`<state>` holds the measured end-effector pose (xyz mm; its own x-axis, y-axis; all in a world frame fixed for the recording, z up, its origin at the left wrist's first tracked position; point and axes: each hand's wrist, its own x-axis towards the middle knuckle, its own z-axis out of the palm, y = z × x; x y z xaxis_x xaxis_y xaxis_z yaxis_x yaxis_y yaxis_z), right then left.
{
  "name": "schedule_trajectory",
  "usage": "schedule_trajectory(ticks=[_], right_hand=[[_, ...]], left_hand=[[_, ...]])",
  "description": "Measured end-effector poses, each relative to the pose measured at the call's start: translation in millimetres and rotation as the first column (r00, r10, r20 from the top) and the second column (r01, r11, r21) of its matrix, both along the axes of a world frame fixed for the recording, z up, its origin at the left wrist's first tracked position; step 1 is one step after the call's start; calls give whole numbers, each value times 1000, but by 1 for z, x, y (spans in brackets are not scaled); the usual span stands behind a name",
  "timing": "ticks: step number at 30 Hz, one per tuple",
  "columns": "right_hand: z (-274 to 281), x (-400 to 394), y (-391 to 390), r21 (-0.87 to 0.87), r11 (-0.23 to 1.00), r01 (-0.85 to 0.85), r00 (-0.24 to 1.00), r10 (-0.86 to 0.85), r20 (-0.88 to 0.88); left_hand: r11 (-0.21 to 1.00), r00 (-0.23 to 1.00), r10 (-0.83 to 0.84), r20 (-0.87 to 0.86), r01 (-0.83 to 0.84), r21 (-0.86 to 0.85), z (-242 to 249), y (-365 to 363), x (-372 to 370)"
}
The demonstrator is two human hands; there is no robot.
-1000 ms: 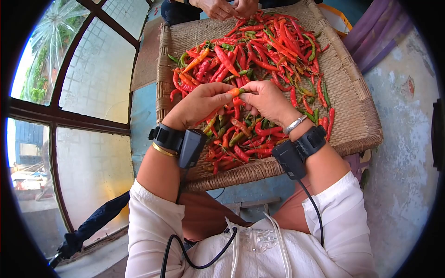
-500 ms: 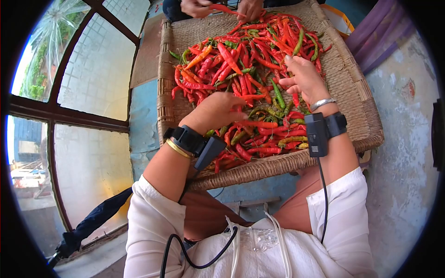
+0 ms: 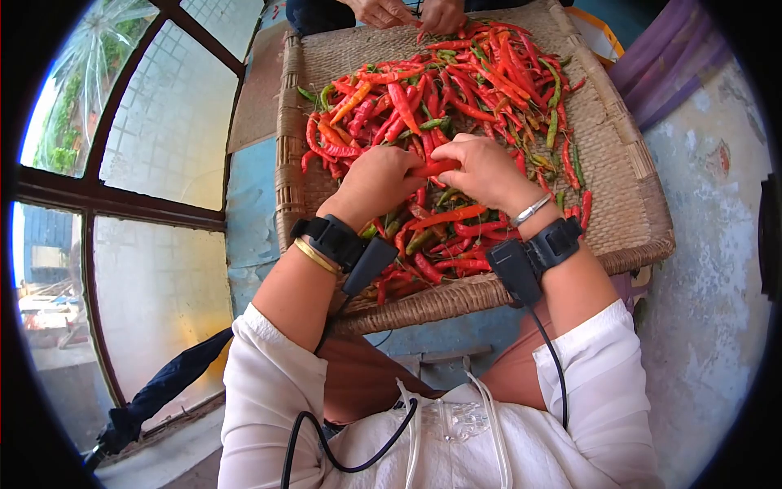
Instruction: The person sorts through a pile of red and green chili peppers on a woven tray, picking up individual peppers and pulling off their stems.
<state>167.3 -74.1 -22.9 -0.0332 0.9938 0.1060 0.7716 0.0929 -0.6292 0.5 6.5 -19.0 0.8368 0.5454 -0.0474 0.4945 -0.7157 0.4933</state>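
Observation:
Over the middle of the pile, my left hand (image 3: 376, 181) is closed on one end of a red chili pepper (image 3: 436, 168). From the other side my right hand (image 3: 482, 171) grips the same chili, thumb and fingers pinched at its far end. Both hands hang close together just above the loose chilies (image 3: 489, 77), mostly red with some green and orange ones. An orange-red chili (image 3: 448, 217) lies right below my hands. The fingertips of my left hand are partly hidden behind the knuckles.
A shallow woven tray (image 3: 607, 183) holds the pile. At its far edge, another person's hands (image 3: 411, 15) work over chilies. Windows (image 3: 155, 122) stand at the left, with a folded dark umbrella (image 3: 167, 387) below. A purple cloth (image 3: 672, 61) hangs at the right.
My right hand has moved left and down from the right side of the pile to the chili at my left hand. Several chilies on the right side now lie differently.

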Motion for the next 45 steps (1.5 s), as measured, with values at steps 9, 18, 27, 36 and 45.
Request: schedule_trajectory(ticks=[9, 18, 27, 36, 45], right_hand=[[10, 13, 4, -81, 994, 73, 988, -61, 139], [12, 47, 3, -444, 829, 340, -35, -460, -887], [-2, 17, 6, -141, 975, 169, 906, -210, -368], [11, 13, 6, -317, 944, 93, 957, -173, -233], [28, 3, -2, -380, 924, -39, 693, -249, -677]], left_hand=[[971, 869, 239, 434, -207, -121, 15, -5, 4], [973, 968, -209, -137, 192, -127, -3, -21, 4], [961, 964, -253, -79, 241, -138, -13, -28, 7], [967, 991, -56, 120, 84, -240, -1, -10, 0], [952, 993, 21, 118, 16, -305, 7, -6, -1]])
